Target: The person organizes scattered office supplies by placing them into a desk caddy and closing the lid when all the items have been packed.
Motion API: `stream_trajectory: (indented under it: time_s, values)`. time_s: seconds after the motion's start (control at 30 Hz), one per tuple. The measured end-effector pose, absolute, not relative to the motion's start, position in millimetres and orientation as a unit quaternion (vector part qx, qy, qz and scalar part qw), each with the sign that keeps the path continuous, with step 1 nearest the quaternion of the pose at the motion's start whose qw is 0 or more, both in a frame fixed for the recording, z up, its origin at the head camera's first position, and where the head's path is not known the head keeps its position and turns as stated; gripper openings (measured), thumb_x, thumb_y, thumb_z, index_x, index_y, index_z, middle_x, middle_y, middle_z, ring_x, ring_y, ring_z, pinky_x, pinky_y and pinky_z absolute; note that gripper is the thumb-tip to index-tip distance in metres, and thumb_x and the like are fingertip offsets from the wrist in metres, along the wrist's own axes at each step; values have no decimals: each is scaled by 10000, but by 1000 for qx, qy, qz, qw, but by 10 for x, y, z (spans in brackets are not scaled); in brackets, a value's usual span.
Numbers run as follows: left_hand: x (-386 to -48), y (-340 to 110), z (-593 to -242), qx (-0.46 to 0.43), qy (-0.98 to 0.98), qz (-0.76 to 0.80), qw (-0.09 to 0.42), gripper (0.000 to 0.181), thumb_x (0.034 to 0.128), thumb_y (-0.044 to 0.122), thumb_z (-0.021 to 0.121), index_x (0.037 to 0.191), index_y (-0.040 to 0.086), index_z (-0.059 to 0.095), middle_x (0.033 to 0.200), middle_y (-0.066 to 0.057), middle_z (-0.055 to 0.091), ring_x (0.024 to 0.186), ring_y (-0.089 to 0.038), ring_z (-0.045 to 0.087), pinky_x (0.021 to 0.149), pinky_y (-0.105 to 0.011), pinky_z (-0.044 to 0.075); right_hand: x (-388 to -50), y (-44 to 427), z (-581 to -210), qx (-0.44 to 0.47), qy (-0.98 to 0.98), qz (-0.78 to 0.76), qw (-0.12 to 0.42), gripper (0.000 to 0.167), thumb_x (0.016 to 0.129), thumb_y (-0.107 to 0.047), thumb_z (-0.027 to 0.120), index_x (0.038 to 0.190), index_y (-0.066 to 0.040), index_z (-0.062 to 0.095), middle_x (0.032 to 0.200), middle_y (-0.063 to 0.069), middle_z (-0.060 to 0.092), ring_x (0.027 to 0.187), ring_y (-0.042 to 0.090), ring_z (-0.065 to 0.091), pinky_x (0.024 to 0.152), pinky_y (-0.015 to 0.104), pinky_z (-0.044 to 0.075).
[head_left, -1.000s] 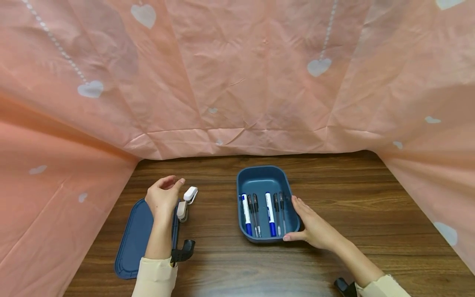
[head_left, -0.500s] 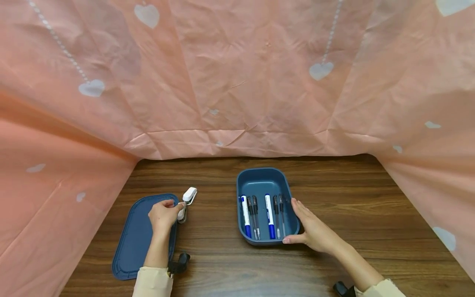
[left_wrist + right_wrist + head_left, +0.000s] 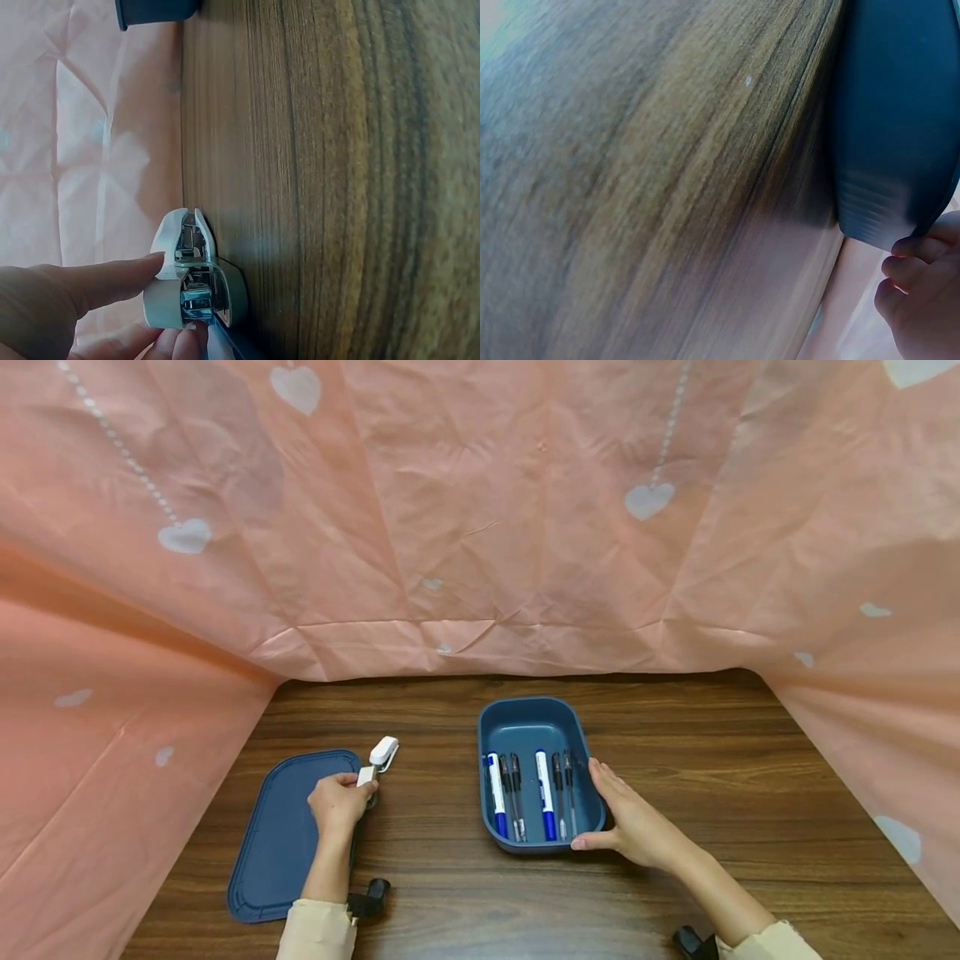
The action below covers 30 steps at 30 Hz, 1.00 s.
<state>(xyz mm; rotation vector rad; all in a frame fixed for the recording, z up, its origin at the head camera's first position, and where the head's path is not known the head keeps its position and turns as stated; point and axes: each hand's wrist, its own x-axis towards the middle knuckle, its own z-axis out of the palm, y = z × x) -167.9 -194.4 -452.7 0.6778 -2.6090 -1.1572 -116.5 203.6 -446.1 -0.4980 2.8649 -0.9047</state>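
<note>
One small white stapler (image 3: 366, 775) is pinched by the left hand (image 3: 335, 802) beside a flat dark-blue lid (image 3: 273, 835); a second white stapler (image 3: 384, 751) lies just beyond, on the brown wood-grain table (image 3: 450, 893). The right hand (image 3: 633, 822), fingers extended, touches a rounded dark-blue box (image 3: 536, 739) containing blue-and-white markers (image 3: 545, 789) and black-capped pens (image 3: 567, 785).

Curtain (image 3: 480, 527): bright, soft, fairly even in my head view; deeper orange down the left side.
Tabletop (image 3: 450, 893): pale glare low centre; close grain blurs in both wrist views.
Stapler (image 3: 161, 306): bright glints on its metal; reads clearly against my left hand (image 3: 335, 806).
Box (image 3: 528, 712): thin highlight inside; outer wall dark, soft, shadow alongside in my right wrist view.
My right hand (image 3: 930, 300): dim there; opposite upper corner washed out, hazy.
</note>
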Motion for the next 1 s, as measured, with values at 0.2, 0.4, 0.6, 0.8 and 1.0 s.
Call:
stream_trajectory:
  time_s: [0.2,0.4,0.6,0.8,1.0]
  values:
    - [-1679,-1920,-4535,235,-885,-386,112,292,755,126,755,989,-50,743,1001,-245,715,1016,-449,574,848,-509,439,-1169,2036,-4469,-163,940,-296,49,1123,731,-482,790,1501,82,199,1579,271,186,1449,462,193,1143,606,229]
    - [-1672,-1908,-4537,239,-881,-390,120,291,750,106,752,995,-52,742,988,-239,719,1016,-445,572,867,-517,422,-1170,2041,-4481,-164,940,-296,49,1125,732,-490,787,1502,81,198,1580,270,184,1447,467,194,1144,607,227]
    - [-1677,-1903,-4536,234,-882,-389,127,285,766,107,759,1021,-20,743,963,-210,733,975,-398,601,831,-473,430,-1173,2047,-4485,-164,939,-300,48,1147,714,-488,798,1502,84,193,1582,267,182,1449,465,193,1145,609,217]
    - [-1666,-1901,-4510,235,-879,-395,129,251,772,112,761,1002,11,759,979,-191,737,979,-383,609,807,-453,445,-1172,2046,-4487,-164,938,-300,49,1143,717,-478,800,1502,85,190,1583,266,179,1450,464,192,1144,610,216]
    - [-1646,-1875,-4441,233,-874,-405,132,223,783,132,765,984,37,771,971,-176,742,981,-365,611,808,-445,442,-1166,2043,-4484,-161,938,-302,51,1139,722,-476,799,1506,78,186,1586,264,172,1451,464,187,1144,612,219]
